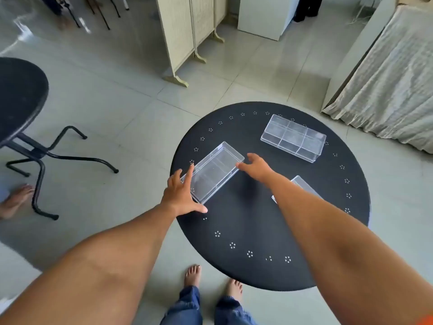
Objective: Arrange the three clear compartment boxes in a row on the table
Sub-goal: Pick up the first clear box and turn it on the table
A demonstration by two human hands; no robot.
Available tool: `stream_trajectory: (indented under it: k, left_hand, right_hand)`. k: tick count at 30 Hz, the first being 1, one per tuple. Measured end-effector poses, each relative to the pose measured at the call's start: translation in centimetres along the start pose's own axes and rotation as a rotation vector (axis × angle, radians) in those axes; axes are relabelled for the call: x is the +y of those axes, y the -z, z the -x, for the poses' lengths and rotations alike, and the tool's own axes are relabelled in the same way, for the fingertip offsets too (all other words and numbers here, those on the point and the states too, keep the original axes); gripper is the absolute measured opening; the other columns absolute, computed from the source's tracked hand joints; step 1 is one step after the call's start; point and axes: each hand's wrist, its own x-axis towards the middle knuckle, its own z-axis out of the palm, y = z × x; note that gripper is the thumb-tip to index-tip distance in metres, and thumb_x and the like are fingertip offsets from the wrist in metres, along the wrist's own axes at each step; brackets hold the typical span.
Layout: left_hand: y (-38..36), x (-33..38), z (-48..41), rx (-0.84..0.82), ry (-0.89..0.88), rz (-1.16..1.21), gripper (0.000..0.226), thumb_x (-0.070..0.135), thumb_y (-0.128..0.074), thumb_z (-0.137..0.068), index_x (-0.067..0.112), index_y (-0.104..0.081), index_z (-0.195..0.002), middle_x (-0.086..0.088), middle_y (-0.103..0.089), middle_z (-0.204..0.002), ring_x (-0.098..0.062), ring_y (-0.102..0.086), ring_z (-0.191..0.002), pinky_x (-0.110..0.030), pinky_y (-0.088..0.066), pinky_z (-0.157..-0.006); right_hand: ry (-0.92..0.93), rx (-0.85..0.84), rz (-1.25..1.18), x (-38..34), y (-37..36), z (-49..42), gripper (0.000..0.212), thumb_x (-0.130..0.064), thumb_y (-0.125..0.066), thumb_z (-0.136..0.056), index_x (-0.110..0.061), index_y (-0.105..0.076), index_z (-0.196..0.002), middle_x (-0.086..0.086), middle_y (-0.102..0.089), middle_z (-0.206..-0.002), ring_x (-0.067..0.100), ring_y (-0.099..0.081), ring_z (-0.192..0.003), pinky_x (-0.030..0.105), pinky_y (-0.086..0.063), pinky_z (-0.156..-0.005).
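Observation:
Three clear compartment boxes lie on a round black table [246, 231]. The nearest-left box [214, 171] sits at the table's left edge, angled. My left hand [181, 193] has its fingers spread against that box's near-left end, thumb along its front corner. My right hand [256, 167] touches the box's right end with fingers apart. A second box [293, 138] with several compartments lies at the far right. The third box [302, 184] is mostly hidden behind my right forearm.
A black stool [21, 99] with bent metal legs stands on the tiled floor at the left. A folding screen [187, 36] and a white cabinet [264, 15] stand beyond the table. A cloth-covered piece of furniture [386, 78] is at the right. Another person's foot [16, 200] shows at far left.

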Motion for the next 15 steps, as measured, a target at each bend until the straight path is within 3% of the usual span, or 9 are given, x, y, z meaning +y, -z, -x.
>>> stream_trajectory:
  k: [3,7,11,15]
  left_hand:
    - [-0.9,-0.5,0.3,0.017,0.043,0.155,0.146,0.05,-0.088,-0.047,0.047,0.02,-0.146,-0.003,-0.006,-0.156,-0.024,-0.02,-0.144,-0.044,-0.039,-0.103]
    - [-2.2,-0.9,0.0,0.101,0.031,0.256,0.142,0.044,-0.088,-0.052,0.05,0.02,-0.145,0.001,-0.022,-0.144,-0.021,-0.051,-0.12,-0.038,-0.048,-0.084]
    - [-2.7,-0.9,-0.2,0.142,0.059,0.346,0.136,0.038,-0.087,-0.055,0.052,0.014,-0.145,0.002,-0.028,-0.144,-0.023,-0.052,-0.121,-0.043,-0.052,-0.087]
    - [-2.5,-0.9,-0.7,0.133,0.065,0.405,0.129,0.03,-0.083,-0.059,0.049,0.009,-0.147,0.001,-0.029,-0.142,-0.022,-0.047,-0.126,-0.038,-0.049,-0.091]
  right_hand:
    - [0.013,-0.026,-0.049,0.0,-0.6,-0.4,0.074,-0.036,-0.067,-0.086,-0.012,-0.034,-0.147,0.005,-0.052,-0.143,0.025,-0.049,-0.132,0.039,-0.037,-0.112]
    - [0.017,-0.043,-0.139,0.5,-1.4,-0.7,0.059,-0.03,-0.068,-0.085,-0.016,-0.045,-0.137,-0.002,-0.06,-0.128,0.019,-0.057,-0.119,0.031,-0.04,-0.101]
    - [0.013,-0.02,-0.201,0.8,-1.9,-1.0,0.061,-0.026,-0.068,-0.084,-0.016,-0.043,-0.14,-0.001,-0.059,-0.129,0.018,-0.055,-0.117,0.028,-0.039,-0.098]
    - [-0.004,0.003,-0.241,0.7,-2.1,-1.1,0.055,-0.02,-0.066,-0.085,-0.015,-0.045,-0.135,0.001,-0.057,-0.122,0.019,-0.056,-0.11,0.027,-0.04,-0.092]
